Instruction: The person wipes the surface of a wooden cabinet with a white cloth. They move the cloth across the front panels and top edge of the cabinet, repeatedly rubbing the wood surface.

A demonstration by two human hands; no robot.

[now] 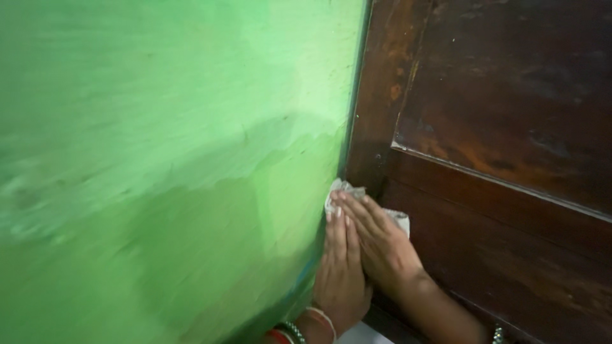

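Your right hand (pixel 382 245) lies flat, fingers extended, pressing a small crumpled white cloth (pixel 347 191) against the edge of the dark brown varnished wooden door (pixel 510 127), just where the wood meets the green painted wall (pixel 159 159). The cloth is pinned under your fingertips rather than clenched; part of it shows above them and part at the far side of the hand. Your left hand (pixel 341 267) lies open and flat against the seam, its palm on the green wall side, touching the right hand along its length and holding nothing that can be seen. Red, white and beaded bangles (pixel 299 328) circle your left wrist at the lower edge.
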